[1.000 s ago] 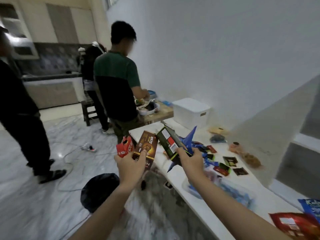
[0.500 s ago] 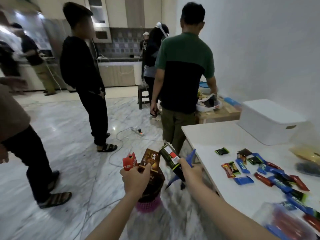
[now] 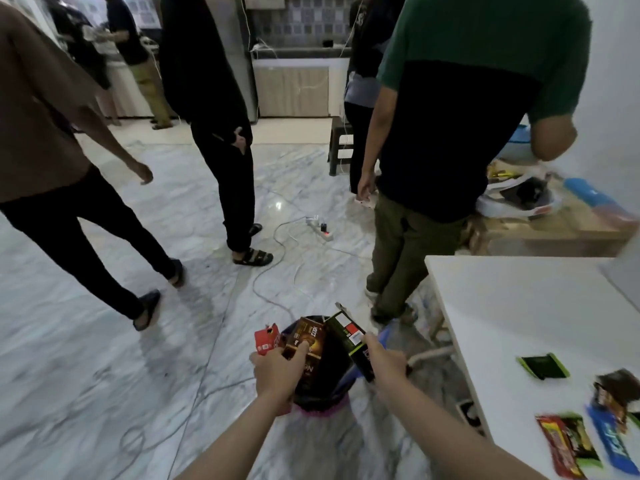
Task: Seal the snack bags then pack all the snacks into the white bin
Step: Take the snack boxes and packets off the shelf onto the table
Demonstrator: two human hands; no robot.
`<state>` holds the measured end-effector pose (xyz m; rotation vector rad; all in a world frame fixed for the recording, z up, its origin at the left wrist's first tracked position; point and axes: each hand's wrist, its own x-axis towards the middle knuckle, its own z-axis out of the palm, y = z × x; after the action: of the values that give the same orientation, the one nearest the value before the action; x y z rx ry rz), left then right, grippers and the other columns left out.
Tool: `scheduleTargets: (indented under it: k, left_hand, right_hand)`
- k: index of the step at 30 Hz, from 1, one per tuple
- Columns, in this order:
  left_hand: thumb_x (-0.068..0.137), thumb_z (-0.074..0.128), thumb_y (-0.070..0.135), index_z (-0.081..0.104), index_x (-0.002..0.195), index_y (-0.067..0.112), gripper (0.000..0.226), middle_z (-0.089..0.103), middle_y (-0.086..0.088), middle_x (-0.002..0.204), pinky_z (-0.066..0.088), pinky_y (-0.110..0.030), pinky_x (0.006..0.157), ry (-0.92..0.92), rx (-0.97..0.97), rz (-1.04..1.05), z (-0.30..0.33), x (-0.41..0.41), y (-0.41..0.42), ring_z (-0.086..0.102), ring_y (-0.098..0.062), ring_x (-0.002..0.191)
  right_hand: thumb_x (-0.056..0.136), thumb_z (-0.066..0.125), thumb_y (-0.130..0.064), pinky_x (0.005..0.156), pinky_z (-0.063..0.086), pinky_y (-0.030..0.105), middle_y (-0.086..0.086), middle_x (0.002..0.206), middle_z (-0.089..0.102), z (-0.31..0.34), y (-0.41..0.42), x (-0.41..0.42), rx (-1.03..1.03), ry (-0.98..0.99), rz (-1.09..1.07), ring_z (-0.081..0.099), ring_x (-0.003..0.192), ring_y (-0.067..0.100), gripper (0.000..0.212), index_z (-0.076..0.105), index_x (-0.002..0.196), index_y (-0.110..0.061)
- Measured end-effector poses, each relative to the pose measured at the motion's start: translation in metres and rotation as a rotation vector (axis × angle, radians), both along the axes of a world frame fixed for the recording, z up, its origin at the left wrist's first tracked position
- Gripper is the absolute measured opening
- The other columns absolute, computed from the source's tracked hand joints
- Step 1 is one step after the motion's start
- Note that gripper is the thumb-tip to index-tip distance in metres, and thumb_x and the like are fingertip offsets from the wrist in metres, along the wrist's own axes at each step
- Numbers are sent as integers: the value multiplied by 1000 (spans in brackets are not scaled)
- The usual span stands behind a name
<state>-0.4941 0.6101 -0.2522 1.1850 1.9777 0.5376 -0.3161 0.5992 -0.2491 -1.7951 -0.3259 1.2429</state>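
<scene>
My left hand (image 3: 277,370) grips a brown snack box (image 3: 308,341) and a small red box (image 3: 266,342). My right hand (image 3: 384,362) grips a dark green box (image 3: 348,336) with a blue wrapper (image 3: 387,336) behind it. Both hands hold these over a black-lined bin with a pink rim (image 3: 323,408) on the floor. Small wrapped snacks lie on the white table (image 3: 512,306) at right: a green packet (image 3: 542,366), a brown one (image 3: 618,388), a red one (image 3: 559,445) and a blue one (image 3: 611,441). The white bin is out of view.
Several people stand close: one in a green and black shirt (image 3: 460,109) by the table's far end, one in black (image 3: 211,98), one in brown (image 3: 38,109) at left. A power strip (image 3: 320,230) with cables lies on the marble floor. A wooden table (image 3: 561,230) is behind.
My view has swung left and down, away from the table. Both hands with the boxes have moved from the table edge to above the floor bin.
</scene>
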Motion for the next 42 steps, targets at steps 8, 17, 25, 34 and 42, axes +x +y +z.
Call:
scheduleTargets:
  k: [8,17,25,34,42]
  left_hand:
    - [73,53,73,66,105,10,72,33,-21,132,44,-42,96,34,-231,38,-73,5,90,49,-39,111]
    - [78,49,71,66,105,5,73,34,-30,137,42,-42,101,32,-457,32,-143,8,163,41,-40,122]
    - [82,51,65,65,101,4,66,49,-29,129,38,-40,99,16,-563,73,-202,16,210,27,-38,133]
    - [75,73,52,46,140,14,80,47,-5,143,35,-35,110,-243,-563,-22,-264,24,247,45,-25,131]
    - [88,63,39,48,137,7,60,50,-9,140,37,-30,103,-234,-588,-45,-239,41,243,48,-26,128]
  right_hand:
    - [71,70,-32,59,47,31,14,98,64,-61,80,-1,-173,149,-5,63,83,27,51,53,109,-3]
    - [74,69,-27,50,45,27,14,90,66,-125,164,-5,-361,270,42,63,73,24,39,62,101,0]
    - [66,70,-40,77,49,41,15,118,61,-205,225,14,-517,261,133,59,104,31,60,58,113,-5]
    - [82,65,-35,79,46,35,13,130,55,-264,264,26,-621,57,334,56,114,31,64,45,133,-2]
    - [89,59,-26,91,49,43,15,100,62,-236,254,37,-596,25,346,61,98,30,39,58,113,5]
